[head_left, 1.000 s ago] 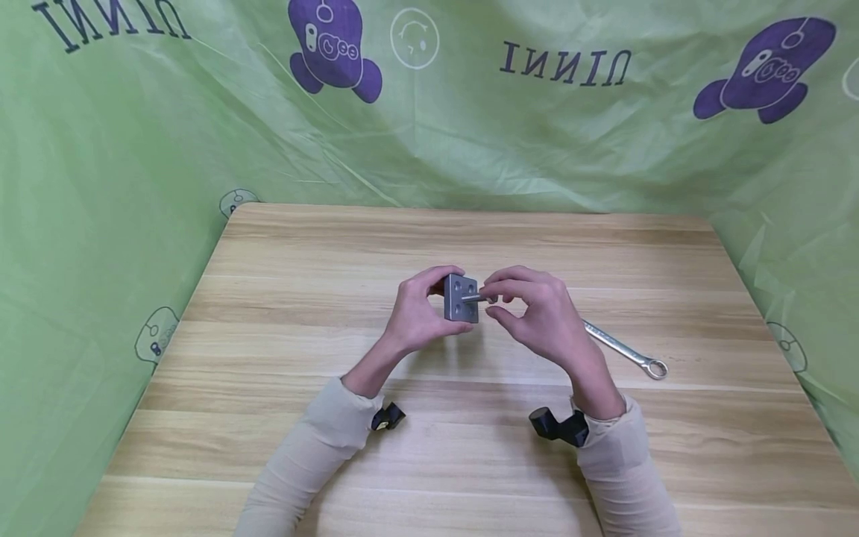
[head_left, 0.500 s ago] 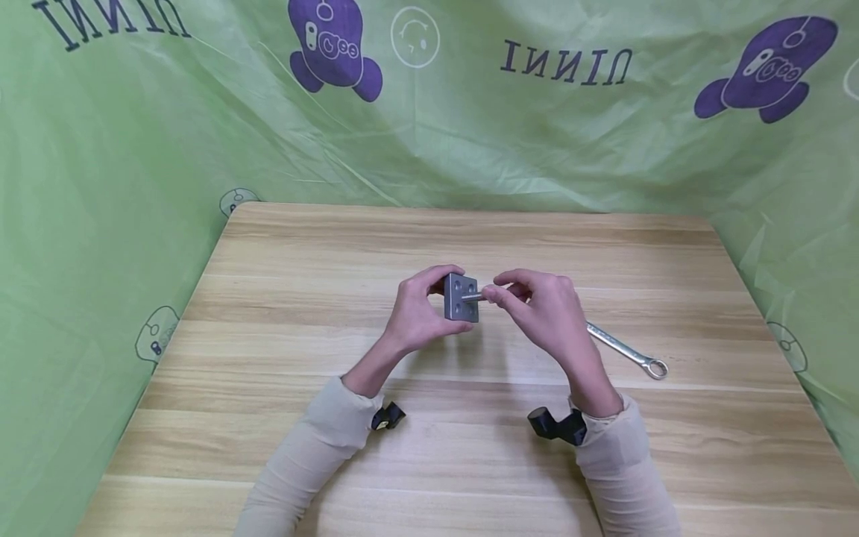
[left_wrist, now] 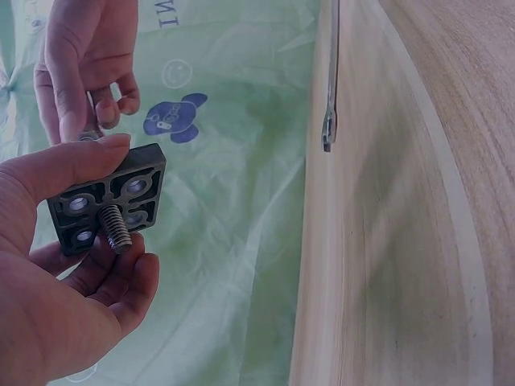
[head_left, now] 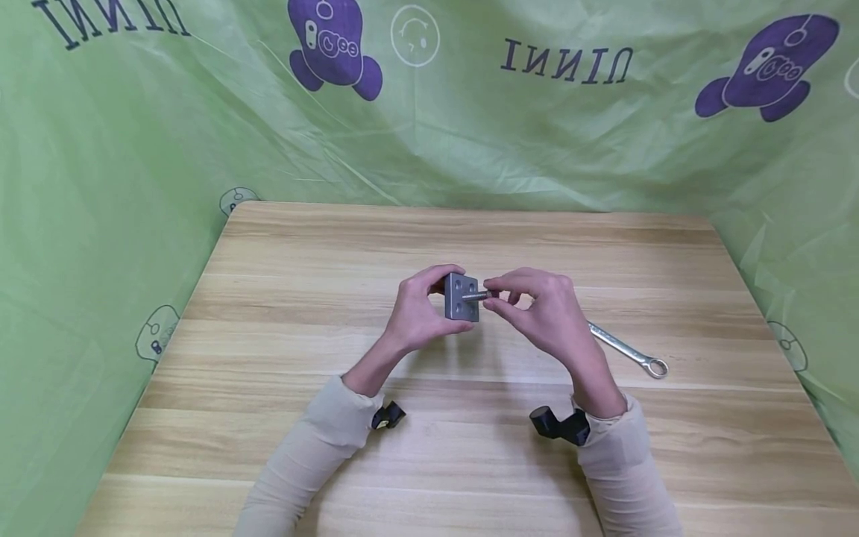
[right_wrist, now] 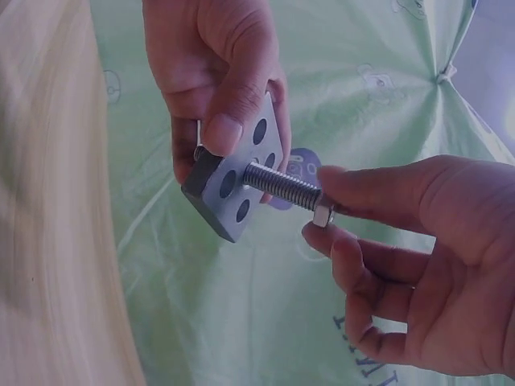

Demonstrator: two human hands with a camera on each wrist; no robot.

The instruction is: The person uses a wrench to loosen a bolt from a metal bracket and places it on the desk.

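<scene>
My left hand (head_left: 416,313) holds a square grey metal plate (head_left: 463,315) by its edges, upright above the table. Several round holes ring its middle. A threaded bolt (head_left: 476,296) runs through the centre. Its tip (left_wrist: 117,231) sticks out of the plate's ribbed side in the left wrist view. On the flat side a long stretch of thread shows, ending in a hex head (right_wrist: 323,213). My right hand (head_left: 545,312) pinches that head between thumb and finger. In the right wrist view the other fingers are curled beneath it.
A combination wrench (head_left: 624,347) lies on the wooden table (head_left: 302,313), right of my right hand, its far end hidden behind that hand. Green printed cloth (head_left: 429,149) hangs behind and at both sides. Black camera mounts (head_left: 557,425) sit at both wrists.
The right-hand fingers have shifted around the bolt head, from spread, to crossed over it, to spread apart again on it. The left hand and plate stay nearly still.
</scene>
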